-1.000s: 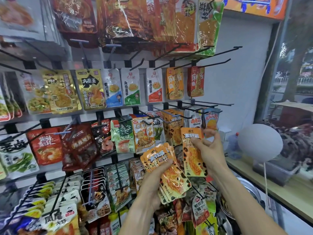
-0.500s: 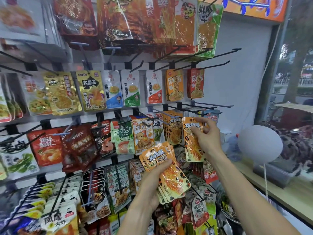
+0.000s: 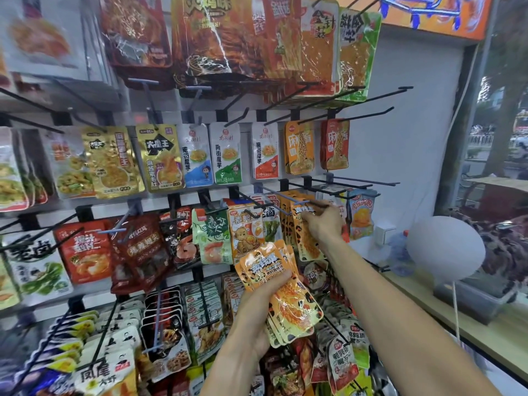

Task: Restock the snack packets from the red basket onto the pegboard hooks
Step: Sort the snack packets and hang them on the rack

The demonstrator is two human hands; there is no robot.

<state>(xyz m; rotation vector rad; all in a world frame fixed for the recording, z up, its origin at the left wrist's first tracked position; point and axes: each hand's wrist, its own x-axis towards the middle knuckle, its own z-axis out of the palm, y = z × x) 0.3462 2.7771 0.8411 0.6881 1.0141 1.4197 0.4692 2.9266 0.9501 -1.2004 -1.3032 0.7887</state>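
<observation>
My left hand [image 3: 261, 305] grips a fanned stack of orange snack packets [image 3: 281, 292] with black spots, low in front of the pegboard. My right hand [image 3: 324, 224] pinches the top of a single orange packet [image 3: 305, 238] of the same kind and holds it up at the tip of a black peg hook [image 3: 288, 199] in the third row. More orange packets of that kind hang behind it on that hook. The red basket is out of view.
The pegboard [image 3: 400, 144] carries rows of hanging snack packets, and long bare hooks [image 3: 368, 182] jut out at the right. A white round lamp [image 3: 445, 247] and a grey tray [image 3: 471, 298] sit on a wooden ledge [image 3: 485, 338] to the right.
My right hand has lifted the single orange packet up and back from beside the stack to the hook's tip. The stack in my left hand has barely moved.
</observation>
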